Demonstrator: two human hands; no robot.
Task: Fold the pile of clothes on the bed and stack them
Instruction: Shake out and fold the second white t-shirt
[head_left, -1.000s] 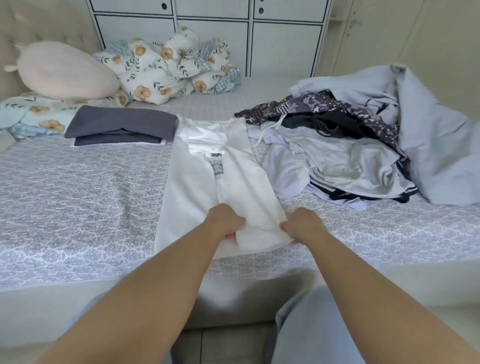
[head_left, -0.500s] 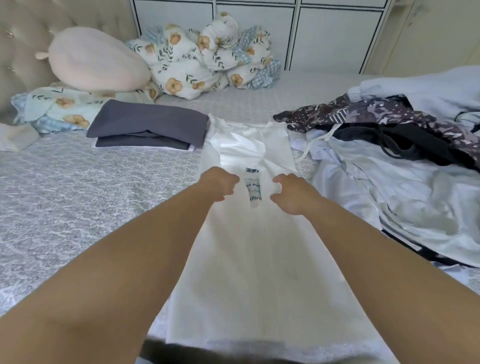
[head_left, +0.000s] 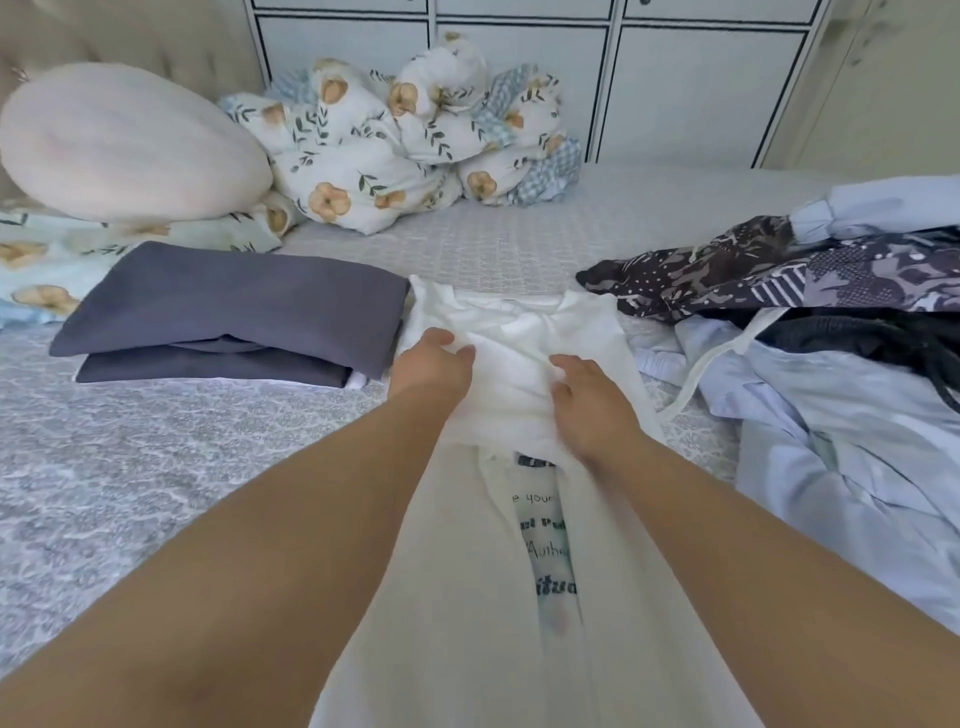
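A smooth, egg-shaped cream pillow (head_left: 124, 143) rests at the far left of the bed (head_left: 156, 467), whose grey cover carries a fine lace-like pattern. Next to it lies a rumpled floral quilt (head_left: 395, 140), puffy and printed with orange blossoms and green leaves. In front, a stack of folded dark grey clothes (head_left: 228, 312) sits flat and rectangular on the cover. Just beside the stack, a thin white T-shirt (head_left: 467, 597) stretches lengthwise down the middle of the bed, its sides folded inward so that a narrow strip of printed lettering shows between them. The person's left hand (head_left: 431, 364) grips the soft, bunched fabric near the collar end, fingers curled into it; the right hand (head_left: 587, 400) pinches the same gathered layer just opposite, the two hands close together but apart. To the right spreads an unfolded pile of clothes (head_left: 810, 364): a dark patterned piece, a black garment, and wrinkled pale blue cloth with a white drawstring.
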